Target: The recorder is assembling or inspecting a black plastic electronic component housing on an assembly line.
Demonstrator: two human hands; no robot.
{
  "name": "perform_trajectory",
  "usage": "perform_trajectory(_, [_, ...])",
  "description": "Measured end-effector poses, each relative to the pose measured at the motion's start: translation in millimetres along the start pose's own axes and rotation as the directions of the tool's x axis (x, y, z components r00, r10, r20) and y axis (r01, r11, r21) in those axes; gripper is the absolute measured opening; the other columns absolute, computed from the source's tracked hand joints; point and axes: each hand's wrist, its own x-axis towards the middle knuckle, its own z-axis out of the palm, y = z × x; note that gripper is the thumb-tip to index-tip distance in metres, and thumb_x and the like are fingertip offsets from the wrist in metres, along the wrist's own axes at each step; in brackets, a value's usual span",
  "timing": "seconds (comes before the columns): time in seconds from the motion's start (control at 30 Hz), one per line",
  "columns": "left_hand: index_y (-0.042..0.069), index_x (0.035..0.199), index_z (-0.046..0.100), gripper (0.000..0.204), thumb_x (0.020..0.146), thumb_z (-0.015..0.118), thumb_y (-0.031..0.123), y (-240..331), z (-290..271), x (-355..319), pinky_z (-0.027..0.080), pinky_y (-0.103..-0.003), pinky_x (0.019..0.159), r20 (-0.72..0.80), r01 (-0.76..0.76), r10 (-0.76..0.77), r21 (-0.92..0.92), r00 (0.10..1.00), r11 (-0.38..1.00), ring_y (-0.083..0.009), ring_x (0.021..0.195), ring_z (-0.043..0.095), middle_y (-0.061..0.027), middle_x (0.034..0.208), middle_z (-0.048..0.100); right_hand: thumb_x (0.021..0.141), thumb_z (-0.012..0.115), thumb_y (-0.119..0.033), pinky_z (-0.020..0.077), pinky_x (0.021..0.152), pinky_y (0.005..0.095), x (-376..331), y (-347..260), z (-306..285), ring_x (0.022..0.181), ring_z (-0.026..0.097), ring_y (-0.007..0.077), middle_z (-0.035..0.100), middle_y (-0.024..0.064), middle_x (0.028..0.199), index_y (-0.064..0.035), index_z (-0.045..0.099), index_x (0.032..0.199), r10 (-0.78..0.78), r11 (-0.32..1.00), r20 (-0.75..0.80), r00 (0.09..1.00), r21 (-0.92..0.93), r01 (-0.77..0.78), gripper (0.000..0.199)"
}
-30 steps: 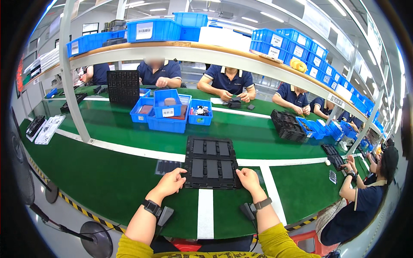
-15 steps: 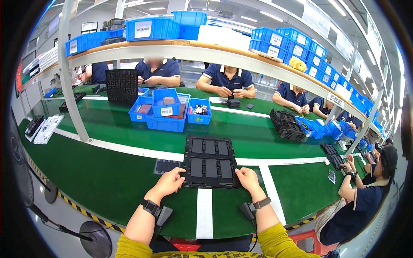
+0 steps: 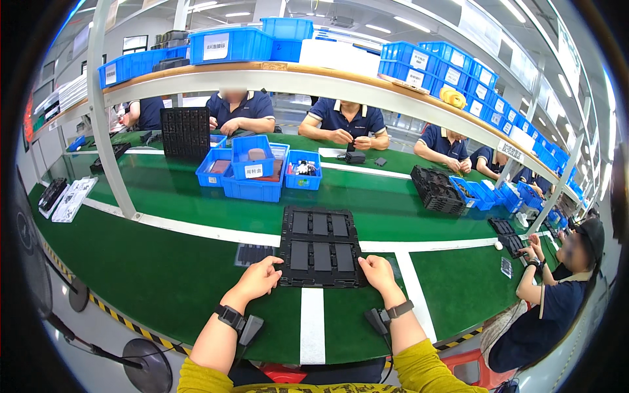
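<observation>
In front of me a black plastic tray point(image 3: 324, 283) lies flat on the green table, with several flat, dark rectangular pieces point(image 3: 322, 256) set in two rows of compartments. My left hand point(image 3: 261, 276) is at the tray's lower left edge, index finger against the rim and the other fingers curled. On the opposite edge, the curled fingers of my right hand point(image 3: 378, 270) hold the rim near its lower right corner. Beside the tray's left side lies a flat, dark, striped pack point(image 3: 254, 254), partly behind my left hand.
Blue bins point(image 3: 254, 188) stand beyond the tray, next to an upright black tray point(image 3: 186, 133). A stack of black trays point(image 3: 438, 191) sits to the right. A shelf point(image 3: 314, 73) with blue boxes spans overhead on white posts point(image 3: 108, 131). Co-workers sit opposite and at right.
My hands and the tray stay in place. At right, the co-worker's head has turned and the hands have shifted slightly.
</observation>
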Motion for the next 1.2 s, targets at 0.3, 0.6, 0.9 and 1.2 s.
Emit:
perform_trajectory(0.3, [0.003, 0.111, 0.046, 0.03, 0.082, 0.051, 0.01, -2.4, 1.7, 0.2, 0.041, -0.026, 0.045, -0.007, -0.004, 0.004, 0.001, 1.0, 1.0, -0.0108, 0.046, 0.05, -0.0038, 0.06, 0.054, 0.079, 0.056, -0.028, 0.0359, 0.048, 0.0373, 0.2, 0.1, -0.6, 0.047, 0.046, 0.026, 0.048, 0.0146, 0.051, 0.0008, 0.048, 0.058, -0.001, 1.0, -0.002, 1.0, -0.007, 0.001, 0.037])
perform_trajectory(0.6, [0.003, 0.111, 0.046, 0.03, 0.082, 0.051, 0.01, -0.1, 0.6, -1.5, 0.041, -0.026, 0.045, -0.015, -0.022, 0.023, 0.033, 1.0, 0.999, -0.0113, 0.045, 0.05, -0.0036, 0.059, 0.054, 0.079, 0.056, -0.029, 0.0366, 0.049, 0.0373, -1.2, -2.0, -0.1, 0.048, 0.046, 0.0276, 0.047, 0.0149, 0.051, 0.0008, 0.048, 0.058, 0.022, 1.0, -0.005, 1.0, -0.001, -0.022, 0.037])
perform_trajectory(0.9, [0.003, 0.111, 0.046, 0.03, 0.082, 0.051, 0.01, -1.6, 0.2, -0.1, 0.041, -0.025, 0.046, -0.002, -0.037, 0.037, 0.018, 0.999, 0.999, -0.0109, 0.047, 0.05, -0.0037, 0.059, 0.054, 0.079, 0.053, -0.032, 0.0406, 0.056, 0.0414, -0.2, -4.2, -4.0, 0.061, 0.053, 0.0355, 0.053, 0.0181, 0.06, -0.0003, 0.051, 0.061, 0.049, 0.998, 0.052, 0.997, -0.039, -0.047, 0.036])
perform_trajectory(1.2, [0.003, 0.111, 0.046, 0.03, 0.082, 0.051, 0.01, -0.2, 0.8, -1.8, 0.041, -0.025, 0.047, -0.008, -0.01, 0.01, -0.005, 1.0, 1.0, -0.0109, 0.047, 0.05, -0.0037, 0.06, 0.054, 0.079, 0.056, -0.029, 0.0368, 0.049, 0.0375, -0.8, -1.7, -2.3, 0.048, 0.046, 0.027, 0.048, 0.015, 0.052, 0.0008, 0.047, 0.057, 0.004, 1.0, 0.011, 1.0, -0.007, -0.004, 0.038])
